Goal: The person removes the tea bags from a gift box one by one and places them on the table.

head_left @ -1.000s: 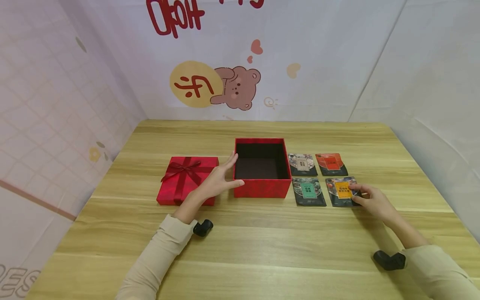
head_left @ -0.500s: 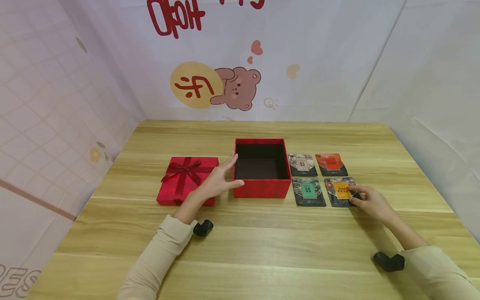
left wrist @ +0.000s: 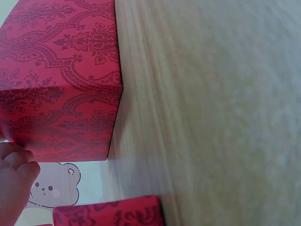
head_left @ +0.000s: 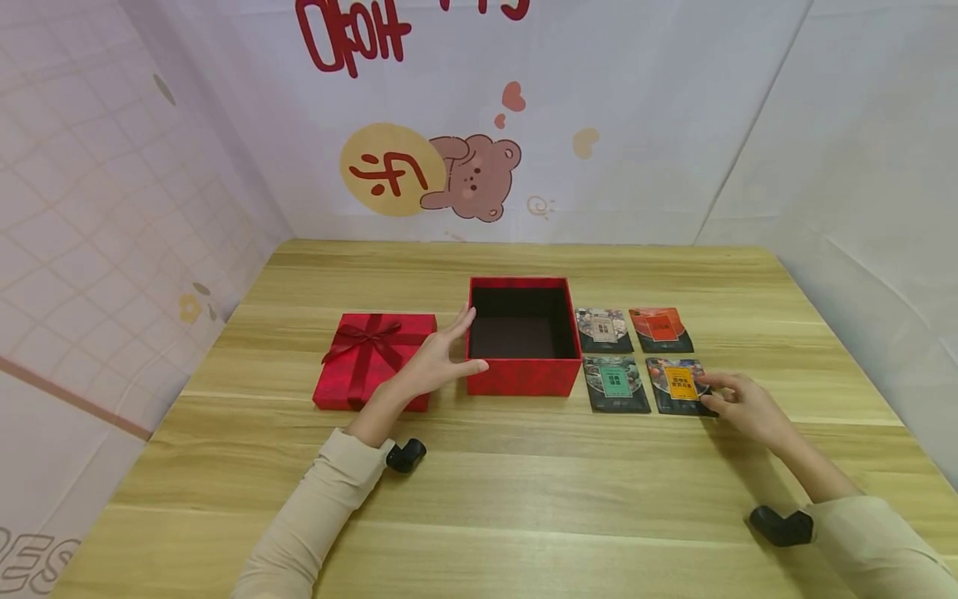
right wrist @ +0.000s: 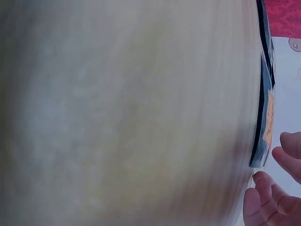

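In the head view a red patterned box (head_left: 523, 376) with a dark inside stands uncovered on the table. My left hand (head_left: 432, 363), thumb and fingers spread, is at its left side; in the left wrist view the fingertips (left wrist: 21, 157) rest against the box wall. To the right of the box several flat packets lie in two rows. The front right one, a packet with a yellow label (head_left: 682, 381), has my right hand (head_left: 748, 408) at its right edge. In the right wrist view the fingers (right wrist: 251, 207) are parted beside that packet (right wrist: 259, 127), pinching nothing.
A red lid with a ribbon bow (head_left: 377, 358) lies left of the box, behind my left forearm. The green-label packet (head_left: 617, 383), the beige-label packet (head_left: 603, 329) and the red-label packet (head_left: 662, 329) lie flat. A printed cloth (head_left: 636, 125) hangs behind the table.
The yellow-label packet has shifted slightly left, closer to the green-label one. My right hand moved left with it, then drew back a little to its edge. The left hand has stayed put.
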A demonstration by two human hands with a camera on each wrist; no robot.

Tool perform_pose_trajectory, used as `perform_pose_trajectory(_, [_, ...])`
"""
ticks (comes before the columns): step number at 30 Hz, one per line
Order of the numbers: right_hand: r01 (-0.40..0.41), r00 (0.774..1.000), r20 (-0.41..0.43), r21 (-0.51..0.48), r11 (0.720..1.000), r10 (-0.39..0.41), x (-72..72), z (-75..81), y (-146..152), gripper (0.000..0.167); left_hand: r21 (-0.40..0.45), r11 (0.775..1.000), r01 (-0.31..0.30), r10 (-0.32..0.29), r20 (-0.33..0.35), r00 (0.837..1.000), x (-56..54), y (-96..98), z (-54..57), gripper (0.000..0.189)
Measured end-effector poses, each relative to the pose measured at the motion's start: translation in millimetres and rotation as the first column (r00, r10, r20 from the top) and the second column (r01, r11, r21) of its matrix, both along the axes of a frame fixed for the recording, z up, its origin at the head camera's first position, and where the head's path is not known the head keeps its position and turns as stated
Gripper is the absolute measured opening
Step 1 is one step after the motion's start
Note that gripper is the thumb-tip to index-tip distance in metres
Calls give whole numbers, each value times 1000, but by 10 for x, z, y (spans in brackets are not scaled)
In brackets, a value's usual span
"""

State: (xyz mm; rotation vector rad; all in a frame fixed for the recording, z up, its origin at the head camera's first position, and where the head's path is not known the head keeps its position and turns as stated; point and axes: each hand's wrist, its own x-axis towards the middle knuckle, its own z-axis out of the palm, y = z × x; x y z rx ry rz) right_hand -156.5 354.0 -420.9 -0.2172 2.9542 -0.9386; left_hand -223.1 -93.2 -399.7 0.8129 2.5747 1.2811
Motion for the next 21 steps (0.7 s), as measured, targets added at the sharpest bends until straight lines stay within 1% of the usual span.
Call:
perform_pose_trajectory(3, [24,999,23,15,1000,-25,5,-2,21,32,2,1000,1,-1,1,1000,-4,0,-3,86])
perform_pose_trajectory(7, [66,998,23,0,998,-66,2,24,47,34,-2,1000,-2,2,-4,1000,-7,3,-2,86])
perform_pose_trajectory(11, [111,993,58,-94,989,-106,-18,118,48,38,-10,1000,-13,13,-12,1000,-4,-3,0,85])
perform_pose_trajectory(12, [127,991,69,-139,982,-118,-22,145,49,39,-12,1000,-14,14,-15,1000,-4,-2,0,85])
perform_pose_trajectory(13, [142,988,82,-198,970,-127,-26,174,50,35,-13,1000,-14,14,-16,1000,-3,-2,1,85])
perform_pose_trajectory(15, [163,985,98,-325,931,-139,-39,239,40,24,-14,1000,-12,12,-18,1000,-3,-1,2,84])
perform_pose_trajectory(16, [169,985,103,-397,902,-139,-48,274,34,19,-15,1000,-11,11,-19,1000,-3,0,4,85])
perform_pose_trajectory(17, [168,986,103,-478,862,-135,-59,309,24,15,-15,1000,-9,9,-19,1000,-3,0,6,85])
perform_pose_trajectory(18, [166,986,106,-553,816,-128,-73,347,8,15,-15,1000,-7,7,-18,1000,0,-1,11,85])
perform_pose_trajectory(19, [162,987,110,-617,770,-120,-87,391,-14,17,-13,1000,-4,4,-17,1000,5,-4,23,86])
perform_pose_trajectory(21, [149,989,102,-708,690,-108,-118,474,-66,17,-16,1000,-5,4,-24,1000,9,-17,45,87])
